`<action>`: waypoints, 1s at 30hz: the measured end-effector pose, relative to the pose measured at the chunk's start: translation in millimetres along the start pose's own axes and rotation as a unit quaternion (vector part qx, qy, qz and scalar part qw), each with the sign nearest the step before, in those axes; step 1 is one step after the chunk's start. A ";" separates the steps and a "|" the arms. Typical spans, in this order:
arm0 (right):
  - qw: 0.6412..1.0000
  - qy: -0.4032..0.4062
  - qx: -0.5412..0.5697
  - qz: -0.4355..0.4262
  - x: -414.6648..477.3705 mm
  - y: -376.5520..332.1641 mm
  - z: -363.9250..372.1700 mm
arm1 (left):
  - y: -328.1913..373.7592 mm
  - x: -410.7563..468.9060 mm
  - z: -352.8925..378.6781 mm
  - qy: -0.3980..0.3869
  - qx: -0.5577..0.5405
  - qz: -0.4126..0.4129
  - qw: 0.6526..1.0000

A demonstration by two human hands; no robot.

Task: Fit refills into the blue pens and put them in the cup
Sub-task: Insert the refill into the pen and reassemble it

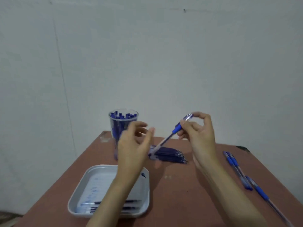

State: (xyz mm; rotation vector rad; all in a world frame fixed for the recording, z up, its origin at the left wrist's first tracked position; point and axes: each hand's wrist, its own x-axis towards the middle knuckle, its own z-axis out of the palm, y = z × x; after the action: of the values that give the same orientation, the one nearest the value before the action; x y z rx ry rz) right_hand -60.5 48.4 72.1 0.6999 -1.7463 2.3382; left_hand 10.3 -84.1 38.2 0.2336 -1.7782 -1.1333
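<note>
Reddish-brown tabletop point(188, 194) in front of me, scuffed at its far left corner. Far left: a clear cup point(113, 128), standing upright and packed with blue pens point(123, 115). Just beside it, toward the middle: a pile of dark refills point(170, 155), laid side by side with their tips pointing to my right. Near left: a white tray point(78, 190) with rounded corners, holding a few refills point(132, 201) along its near side, partly hidden from view. Right edge: three loose pens point(232, 162) with blue grips, two close together farther off, one nearer to me, all well apart from the pile.
</note>
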 end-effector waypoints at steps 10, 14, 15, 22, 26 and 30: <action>0.972 -0.011 -0.112 -0.204 57.8 -0.1 125.2 | -46.6 43.8 -40.8 -0.015 0.110 -0.028 0.993; 0.942 -0.119 -0.272 -0.154 68.7 31.7 138.1 | -54.6 44.0 -38.8 -0.027 0.084 -0.017 0.996; 0.929 -0.142 -0.309 -0.145 69.0 36.6 139.1 | -55.2 44.3 -38.5 -0.026 0.079 -0.013 0.996; 0.884 -0.205 -0.407 -0.103 72.2 28.1 141.8 | -58.1 44.8 -35.6 -0.026 0.057 -0.013 0.998; 0.843 -0.248 -0.467 -0.101 73.5 27.4 144.3 | -58.8 44.3 -34.7 -0.025 0.077 -0.014 0.997; 0.809 -0.260 -0.509 -0.138 65.1 22.6 134.3 | -53.5 37.4 -34.1 -0.015 0.161 0.019 0.987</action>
State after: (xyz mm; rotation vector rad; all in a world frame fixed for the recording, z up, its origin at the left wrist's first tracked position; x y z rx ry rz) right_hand -88.9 -94.8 110.6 1.2623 -2.4710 0.7624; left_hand 2.0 -155.7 23.0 0.3755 -1.9794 -0.8214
